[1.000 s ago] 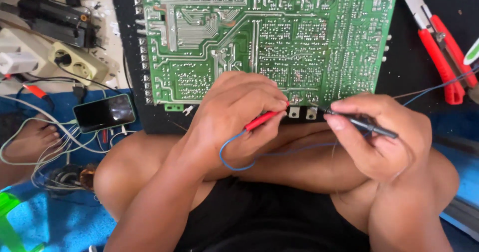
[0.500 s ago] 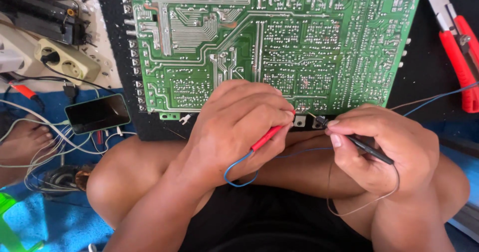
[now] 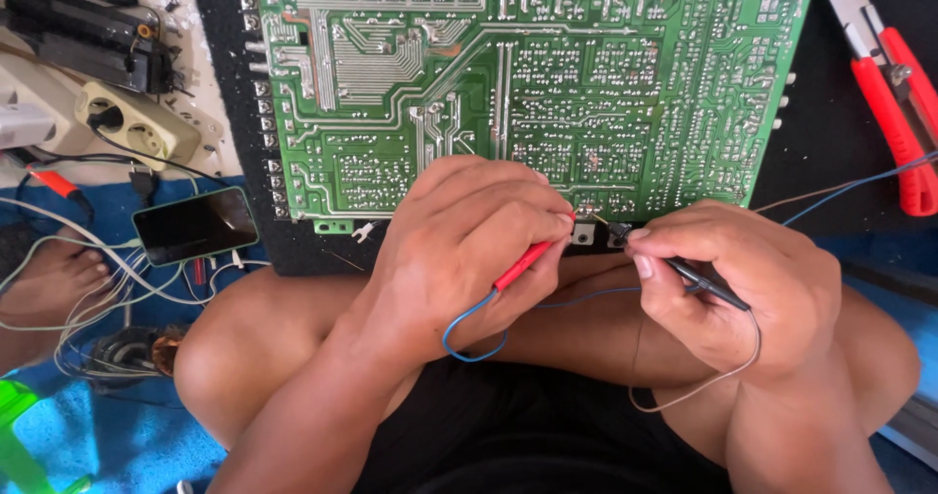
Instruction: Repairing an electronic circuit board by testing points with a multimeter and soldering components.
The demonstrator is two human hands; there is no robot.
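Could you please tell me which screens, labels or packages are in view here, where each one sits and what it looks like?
Smartphone: lies flat left of the green circuit board, on the blue mat; a rounded rectangle with a dark, unlit screen and a pale rim.
No packages, signs or stuck-on labels show clearly anywhere else.

Counts at the bench: two hands, two probes, one board.

There was one green circuit board (image 3: 528, 93), two test probes – one red (image 3: 523, 264), one black (image 3: 708, 284) – held in one left hand (image 3: 469, 250) and one right hand (image 3: 743, 279); one phone (image 3: 195, 224), one white power strip (image 3: 137, 123), one red-handled pliers (image 3: 894, 103), one bare foot (image 3: 49, 284).
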